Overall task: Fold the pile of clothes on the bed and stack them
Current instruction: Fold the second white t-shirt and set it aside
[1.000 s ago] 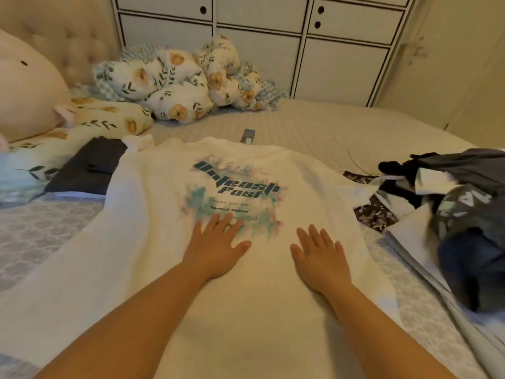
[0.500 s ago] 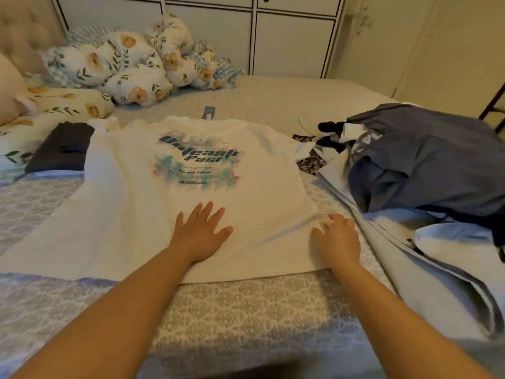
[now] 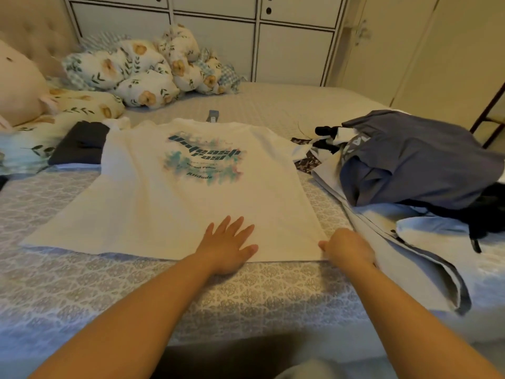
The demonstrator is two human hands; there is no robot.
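So there's a white t-shirt [image 3: 196, 198] with a teal print spread flat on the bed [image 3: 82, 283], collar pointing away toward the cupboards. Left hand [image 3: 228, 246] lies flat on the shirt near its bottom hem, fingers straight and spread, not gripping anything. Right hand [image 3: 348, 248] sits at the shirt's near right corner with fingers curled over the hem, looks like it's pinching the edge. Just right of the shirt there's the unfolded pile of clothes [image 3: 410, 170], a grey-blue garment on top. A dark folded piece [image 3: 79, 146] sits by the shirt's left shoulder, next to the floral pillows [image 3: 131, 72].
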